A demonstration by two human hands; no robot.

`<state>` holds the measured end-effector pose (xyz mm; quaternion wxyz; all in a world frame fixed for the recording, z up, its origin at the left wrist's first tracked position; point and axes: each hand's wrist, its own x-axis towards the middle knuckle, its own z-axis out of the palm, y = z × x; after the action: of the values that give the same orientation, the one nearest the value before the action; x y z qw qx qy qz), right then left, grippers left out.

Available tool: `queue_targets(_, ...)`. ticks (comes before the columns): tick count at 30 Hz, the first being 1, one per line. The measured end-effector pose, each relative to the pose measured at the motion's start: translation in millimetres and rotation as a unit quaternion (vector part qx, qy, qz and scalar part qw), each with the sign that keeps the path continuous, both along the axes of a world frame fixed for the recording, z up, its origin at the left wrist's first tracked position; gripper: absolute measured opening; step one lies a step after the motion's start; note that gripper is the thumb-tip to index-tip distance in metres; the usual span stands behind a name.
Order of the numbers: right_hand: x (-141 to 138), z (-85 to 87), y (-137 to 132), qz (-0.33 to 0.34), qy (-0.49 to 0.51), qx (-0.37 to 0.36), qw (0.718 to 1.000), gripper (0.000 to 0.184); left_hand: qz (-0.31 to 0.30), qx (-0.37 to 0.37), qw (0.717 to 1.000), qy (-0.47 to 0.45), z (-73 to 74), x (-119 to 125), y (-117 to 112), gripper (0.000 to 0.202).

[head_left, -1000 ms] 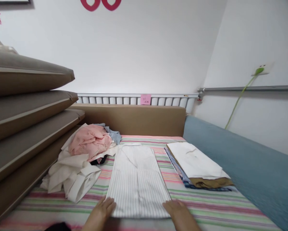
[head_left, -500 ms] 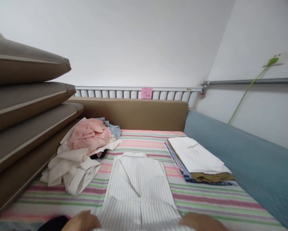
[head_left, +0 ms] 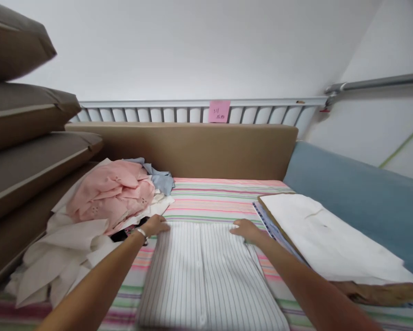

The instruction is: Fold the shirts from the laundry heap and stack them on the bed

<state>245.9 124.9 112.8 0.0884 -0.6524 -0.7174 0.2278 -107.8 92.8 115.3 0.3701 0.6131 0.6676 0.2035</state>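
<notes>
A white shirt with thin dark stripes [head_left: 206, 271] lies folded in half on the striped bedsheet [head_left: 220, 197], button placket up. Both my arms reach forward over it. My left hand [head_left: 154, 226], with a band on the wrist, grips the shirt's far left corner with curled fingers. My right hand [head_left: 246, 230] grips the far right corner the same way. Both hands rest at the far edge of the fold.
A heap of loose clothes, pink [head_left: 110, 197] over white [head_left: 65, 248], lies to the left. A stack of folded clothes [head_left: 323, 239] sits to the right. Brown cushions [head_left: 30, 161] are piled at the left, a brown bolster [head_left: 192, 147] behind, a blue cushion [head_left: 358, 184] at the right.
My hands, which were at the shirt's near hem, have carried it forward to the far end, folding the shirt in half. The collar is now covered. The view has tilted down and moved closer.
</notes>
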Motion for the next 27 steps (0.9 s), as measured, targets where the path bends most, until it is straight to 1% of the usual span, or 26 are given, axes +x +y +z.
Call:
queue_targets(1,-0.1,-11.8,6.5,-0.005,-0.005,-0.014,1.0,0.028,-0.004,-0.01,1.0,0.013,-11.8,-0.4,8.0,0.021)
queue_targets(2,0.8,-20.7,11.4,-0.004,-0.006,-0.024,1.0,0.032,-0.012,-0.02,0.999,0.026,-20.5,-1.7,14.2,0.02)
queue_targets(3,2.5,-26.5,15.5,0.001,-0.005,-0.036,0.999,0.036,-0.024,-0.032,0.998,0.039,-26.0,-3.7,19.3,0.021)
queue_targets(4,4.1,-29.3,19.1,0.01,-0.003,-0.046,0.999,0.038,-0.037,-0.046,0.997,0.048,-28.5,-6.1,23.8,0.023)
queue_targets(5,5.0,-29.5,22.7,0.02,-0.002,-0.058,0.998,0.04,-0.052,-0.063,0.995,0.055,-28.6,-8.3,28.3,0.027)
queue_targets(7,2.2,-24.5,30.4,0.046,-0.003,-0.087,0.995,0.045,-0.085,-0.109,0.988,0.069,-24.8,-10.8,37.3,0.038)
queue_targets(9,-8.1,-16.7,38.4,0.076,-0.008,-0.123,0.989,0.053,-0.119,-0.156,0.977,0.086,-20.4,-9.7,45.9,0.044)
queue_targets(11,-23.1,-10.5,44.8,0.104,-0.016,-0.158,0.982,0.062,-0.152,-0.186,0.966,0.102,-18.9,-5.8,51.9,0.046)
queue_targets(12,-30.6,-8.7,46.9,0.114,-0.021,-0.173,0.978,0.065,-0.166,-0.19,0.962,0.109,-19.2,-3.5,53.4,0.047)
queue_targets(14,-42.1,-7.2,47.9,0.128,-0.028,-0.189,0.973,0.066,-0.185,-0.175,0.959,0.124,-20.4,1.0,52.8,0.051)
queue_targets(16,-46.7,-5.3,44.6,0.137,-0.027,-0.185,0.973,0.059,-0.192,-0.136,0.963,0.134,-18.8,4.4,47.6,0.051)
queue_targets(17,-46.3,-2.9,41.7,0.14,-0.023,-0.177,0.974,0.054,-0.191,-0.115,0.965,0.137,-15.6,5.6,43.7,0.047)
queue_targets(19,-42.1,7.8,34.7,0.149,-0.013,-0.15,0.977,0.04,-0.184,-0.076,0.97,0.142,-3.0,7.1,33.9,0.033)
queue_targets(21,-36.0,28.9,26.9,0.16,-0.004,-0.111,0.981,0.03,-0.173,-0.033,0.973,0.147,18.7,7.5,23.1,0.023)
queue_targets(23,-30.8,61.0,17.7,0.17,0.003,-0.06,0.984,0.024,-0.161,0.02,0.975,0.15,48.4,7.4,11.8,0.02)
queue_targets(25,-28.0,101.4,5.0,0.175,0.007,-0.002,0.984,0.019,-0.152,0.074,0.975,0.145,83.3,7.0,-0.6,0.017)
queue_targets(27,-26.9,143.5,-14.2,0.172,0.003,0.058,0.983,0.015,-0.152,0.143,0.967,0.145,118.0,6.6,-16.2,0.013)
